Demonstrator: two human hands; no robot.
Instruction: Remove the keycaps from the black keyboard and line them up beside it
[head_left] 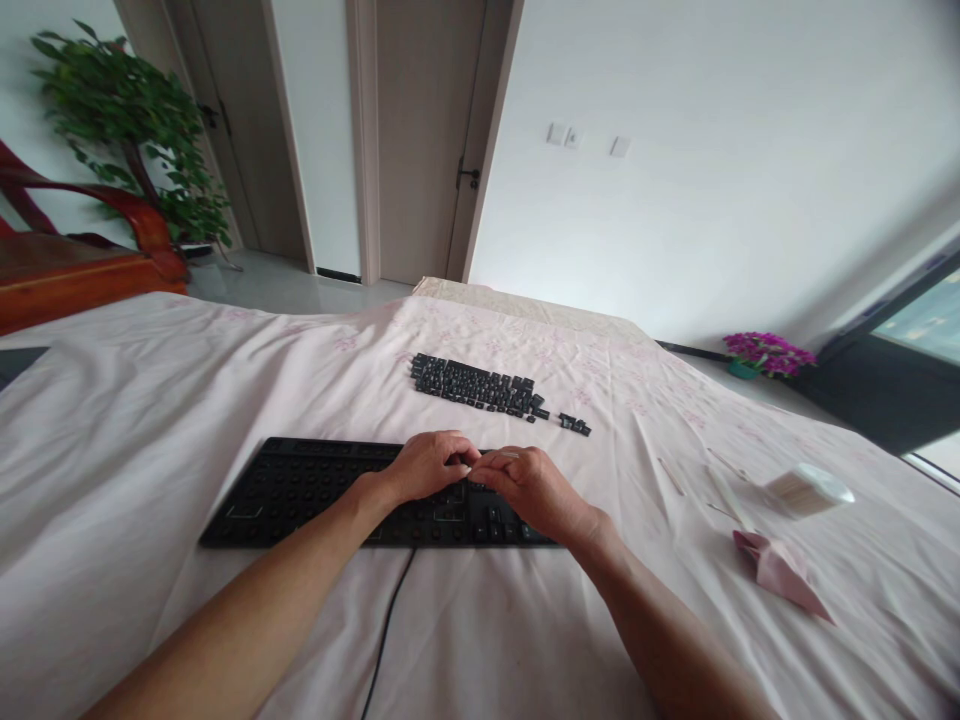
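Black, the keyboard (300,490) lay beneath our left hand (433,466) and right hand (531,486), loose keys (480,386) toward the far edge of the cloth (630,460); we couldn't tell whether either grasped anything.

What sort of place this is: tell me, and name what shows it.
Probably a room in a home: a wooden armchair and a leafy plant stand near a door, and a pale flowered cloth lies beneath the keyboard.

Black keyboard (300,490) lies flat, most key positions bare; black keycaps (469,385) sit loose in rows beyond it
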